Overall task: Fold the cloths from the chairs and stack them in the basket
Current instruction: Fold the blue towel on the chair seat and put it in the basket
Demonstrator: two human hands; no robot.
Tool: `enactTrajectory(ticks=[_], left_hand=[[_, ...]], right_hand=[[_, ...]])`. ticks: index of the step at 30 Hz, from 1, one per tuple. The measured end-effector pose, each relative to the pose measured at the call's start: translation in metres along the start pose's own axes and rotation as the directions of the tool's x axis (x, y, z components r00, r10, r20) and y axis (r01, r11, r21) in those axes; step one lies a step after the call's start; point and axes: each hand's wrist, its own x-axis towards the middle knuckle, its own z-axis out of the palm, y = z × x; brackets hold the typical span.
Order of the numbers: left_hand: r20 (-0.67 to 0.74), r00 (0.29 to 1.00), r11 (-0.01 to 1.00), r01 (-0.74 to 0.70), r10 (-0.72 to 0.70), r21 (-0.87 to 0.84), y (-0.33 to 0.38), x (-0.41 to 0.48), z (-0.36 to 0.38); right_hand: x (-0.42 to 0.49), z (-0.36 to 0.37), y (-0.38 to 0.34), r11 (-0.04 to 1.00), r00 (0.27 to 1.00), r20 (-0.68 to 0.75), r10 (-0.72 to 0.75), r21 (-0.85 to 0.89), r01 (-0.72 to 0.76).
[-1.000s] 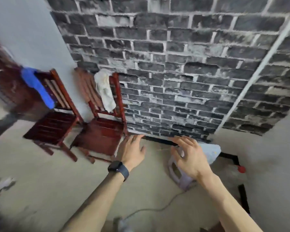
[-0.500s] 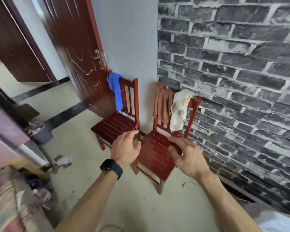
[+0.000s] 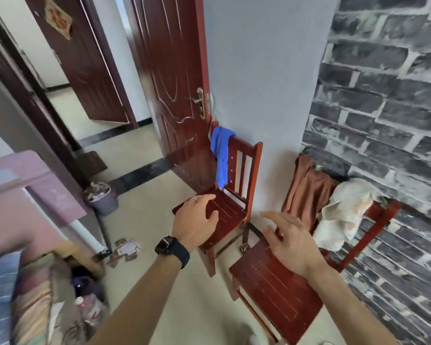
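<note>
Two red wooden chairs stand against the wall. The left chair (image 3: 230, 210) has a blue cloth (image 3: 220, 155) hanging over the corner of its backrest. Over the back of the right chair (image 3: 279, 290) hang a brown cloth (image 3: 306, 192) and a white stained cloth (image 3: 343, 215). My left hand (image 3: 194, 220), with a black watch on the wrist, hovers empty over the left chair's seat, fingers apart. My right hand (image 3: 291, 240) is held out empty above the right chair's seat, just left of the brown and white cloths. No basket is in view.
A dark red door (image 3: 174, 100) stands open beside the left chair. A grey bin (image 3: 101, 199) full of rubbish stands on the floor at the left, with scattered cards (image 3: 126, 250) near it. A pink table edge (image 3: 35, 180) and bedding fill the lower left. A grey brick wall is on the right.
The view has swung left and closer to the chairs. Both hands stay empty and have moved forward over the seats; the pale basket-like item seen low at the right earlier is out of view.
</note>
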Motion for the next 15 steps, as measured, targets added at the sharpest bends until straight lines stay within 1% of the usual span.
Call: enactTrajectory(ticks=[5, 8, 11, 15], left_hand=[[-0.013, 0.999, 0.998, 0.033, -0.032, 0.060, -0.018, 0.098, -0.004], [-0.018, 0.999, 0.994, 0.052, -0.050, 0.100, -0.027, 0.154, -0.006], [-0.031, 0.998, 0.994, 0.065, -0.062, 0.091, -0.035, 0.204, -0.004], [-0.022, 0.999, 0.997, 0.048, -0.047, 0.057, -0.047, 0.272, 0.002]], right_hand=[[0.111, 0.008, 0.011, 1.000, 0.998, 0.057, -0.023, 0.023, 0.022], [0.176, 0.011, 0.015, 0.999, 0.998, 0.061, -0.029, 0.024, 0.028], [0.231, 0.018, 0.022, 1.000, 0.998, 0.065, -0.011, 0.001, 0.010], [0.306, 0.031, 0.032, 0.999, 0.999, 0.043, -0.003, -0.049, 0.005]])
